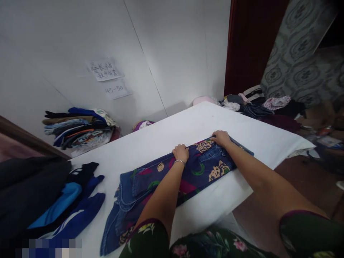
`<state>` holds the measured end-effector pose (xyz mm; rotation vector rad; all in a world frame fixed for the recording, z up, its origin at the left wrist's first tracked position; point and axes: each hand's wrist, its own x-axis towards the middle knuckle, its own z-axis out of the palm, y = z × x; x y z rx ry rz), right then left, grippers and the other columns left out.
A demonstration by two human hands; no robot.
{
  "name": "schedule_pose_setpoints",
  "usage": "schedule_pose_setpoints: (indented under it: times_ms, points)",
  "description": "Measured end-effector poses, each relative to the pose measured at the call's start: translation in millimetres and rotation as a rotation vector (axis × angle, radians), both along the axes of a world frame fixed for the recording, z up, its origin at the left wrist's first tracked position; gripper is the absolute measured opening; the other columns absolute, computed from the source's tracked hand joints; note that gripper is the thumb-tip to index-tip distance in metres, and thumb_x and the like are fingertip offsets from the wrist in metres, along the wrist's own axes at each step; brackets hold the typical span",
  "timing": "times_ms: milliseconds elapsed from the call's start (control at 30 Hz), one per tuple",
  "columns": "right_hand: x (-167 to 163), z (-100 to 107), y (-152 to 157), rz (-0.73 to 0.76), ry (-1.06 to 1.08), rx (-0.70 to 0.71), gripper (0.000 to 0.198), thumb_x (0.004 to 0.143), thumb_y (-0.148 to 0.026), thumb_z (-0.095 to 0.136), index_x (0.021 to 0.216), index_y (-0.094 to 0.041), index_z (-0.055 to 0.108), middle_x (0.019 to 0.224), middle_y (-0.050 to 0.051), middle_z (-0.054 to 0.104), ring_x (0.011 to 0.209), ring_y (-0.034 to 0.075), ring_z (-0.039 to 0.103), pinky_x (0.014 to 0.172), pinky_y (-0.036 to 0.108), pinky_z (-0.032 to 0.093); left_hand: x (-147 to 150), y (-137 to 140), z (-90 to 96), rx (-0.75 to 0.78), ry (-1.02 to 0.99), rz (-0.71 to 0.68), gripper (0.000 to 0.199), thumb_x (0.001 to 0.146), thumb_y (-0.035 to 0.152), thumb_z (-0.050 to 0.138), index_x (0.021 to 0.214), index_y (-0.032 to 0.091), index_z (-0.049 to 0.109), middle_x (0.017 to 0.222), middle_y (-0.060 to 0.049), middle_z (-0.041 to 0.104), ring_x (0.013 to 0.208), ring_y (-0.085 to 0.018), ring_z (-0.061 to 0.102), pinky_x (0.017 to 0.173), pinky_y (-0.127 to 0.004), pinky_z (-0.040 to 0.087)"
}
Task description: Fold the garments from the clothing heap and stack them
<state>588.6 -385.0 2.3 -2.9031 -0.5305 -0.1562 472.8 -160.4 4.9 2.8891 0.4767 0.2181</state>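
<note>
A denim jacket [196, 170] with dark purple panels, tan and green prints and stitched blue flaps lies folded into a long strip on the white tabletop [204, 120]. Its wider end [111, 224] spreads toward the lower left. My left hand [181, 153], with a bracelet at the wrist, has its fingers curled over the far edge, near the strip's middle. Farther right, my right hand [220, 138] pinches the same edge close to the narrow end. My forearms cross above the cloth, and the left one covers part of it.
Dark and blue clothes [77, 211] are heaped at the left of the table. Folded garments [80, 127] are stacked against the wall, which bears handwritten paper notes [107, 70]. More clothes [255, 107] lie beyond the far right edge, near a dark red door [252, 43].
</note>
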Motion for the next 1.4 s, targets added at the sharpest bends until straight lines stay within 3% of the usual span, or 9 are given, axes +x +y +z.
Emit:
schedule_pose_setpoints:
  times_ms: [200, 367, 433, 633, 733, 833, 933, 1167, 1400]
  points:
    - [-5.3, -3.0, -2.3, 0.027, -0.033, 0.03, 0.032, 0.089, -0.044, 0.05, 0.105, -0.023, 0.069, 0.108, 0.008, 0.067, 0.103, 0.024, 0.057, 0.089, 0.036, 0.035, -7.0, -2.0, 6.4, -0.005, -0.089, -0.04, 0.023, 0.089, 0.025, 0.049, 0.104, 0.022, 0.065, 0.11, -0.009, 0.063, 0.108, -0.023, 0.053, 0.092, -0.038, 0.038]
    - [-4.3, -5.7, -3.8, 0.038, -0.034, 0.046, 0.034, 0.09, -0.044, 0.046, 0.105, -0.023, 0.069, 0.108, 0.008, 0.067, 0.103, 0.024, 0.057, 0.09, 0.036, 0.035, -20.8, -13.4, 7.6, -0.077, -0.139, -0.429, 0.03, 0.093, 0.031, 0.043, 0.117, 0.023, 0.06, 0.119, -0.005, 0.062, 0.113, -0.018, 0.052, 0.1, -0.031, 0.036]
    - [-2.3, -5.7, -4.4, 0.037, -0.027, 0.048, 0.034, 0.09, -0.045, 0.047, 0.104, -0.024, 0.07, 0.107, 0.008, 0.067, 0.103, 0.024, 0.057, 0.091, 0.037, 0.035, -25.8, -17.6, 2.8, -0.075, -0.065, -0.498, 0.038, 0.093, 0.04, 0.043, 0.125, 0.023, 0.055, 0.13, -0.005, 0.057, 0.121, -0.019, 0.048, 0.105, -0.033, 0.033]
    - [-12.0, 3.0, 5.2, 0.007, -0.087, 0.087, 0.04, 0.091, -0.041, 0.046, 0.124, -0.021, 0.059, 0.134, 0.012, 0.054, 0.124, 0.029, 0.046, 0.101, 0.045, 0.031, -25.6, -20.1, -9.3, -0.029, 0.074, -0.481, 0.048, 0.092, 0.046, 0.041, 0.136, 0.026, 0.046, 0.147, -0.004, 0.041, 0.137, -0.022, 0.031, 0.113, -0.043, 0.023]
    - [-31.5, 4.8, 16.3, 0.187, -0.202, 0.136, 0.045, 0.095, -0.039, 0.039, 0.134, -0.021, 0.049, 0.147, 0.011, 0.039, 0.137, 0.027, 0.03, 0.108, 0.048, 0.022, -22.9, -18.8, -11.2, -0.016, 0.06, -0.496, 0.048, 0.092, 0.047, 0.039, 0.136, 0.028, 0.045, 0.147, -0.004, 0.041, 0.137, -0.022, 0.031, 0.113, -0.045, 0.023]
    - [-48.4, -0.9, 21.1, 0.36, -0.066, 0.069, 0.05, 0.094, -0.047, 0.038, 0.137, -0.022, 0.046, 0.148, 0.01, 0.039, 0.137, 0.027, 0.031, 0.11, 0.05, 0.022, -22.7, -18.6, -11.7, -0.013, 0.057, -0.495, 0.049, 0.092, 0.048, 0.039, 0.137, 0.029, 0.044, 0.147, -0.004, 0.041, 0.137, -0.022, 0.031, 0.113, -0.048, 0.022]
    - [-53.9, -10.5, 17.3, 0.32, 0.088, -0.006, 0.053, 0.093, -0.053, 0.036, 0.137, -0.025, 0.046, 0.147, 0.008, 0.04, 0.137, 0.028, 0.031, 0.11, 0.054, 0.022, -24.2, -19.8, -10.6, -0.025, 0.076, -0.474, 0.049, 0.091, 0.049, 0.04, 0.137, 0.031, 0.044, 0.147, -0.003, 0.04, 0.137, -0.024, 0.03, 0.112, -0.051, 0.021]
    - [-51.2, -20.4, 11.5, 0.297, 0.07, 0.0, 0.054, 0.093, -0.055, 0.033, 0.14, -0.029, 0.042, 0.15, 0.004, 0.036, 0.139, 0.026, 0.027, 0.111, 0.054, 0.021, -33.9, -20.3, -6.0, -0.035, 0.079, -0.329, 0.059, 0.088, 0.062, 0.037, 0.134, 0.028, 0.049, 0.148, -0.007, 0.039, 0.139, -0.029, 0.028, 0.111, -0.053, 0.022]
    - [-52.6, -19.0, 11.7, 0.279, 0.095, -0.002, 0.054, 0.093, -0.055, 0.033, 0.14, -0.029, 0.042, 0.15, 0.004, 0.036, 0.14, 0.025, 0.026, 0.112, 0.052, 0.02, -70.0, 8.0, -2.6, 0.005, 0.068, -0.194, 0.066, 0.087, 0.068, 0.026, 0.134, 0.027, 0.05, 0.148, -0.007, 0.039, 0.14, -0.03, 0.026, 0.113, -0.056, 0.013]
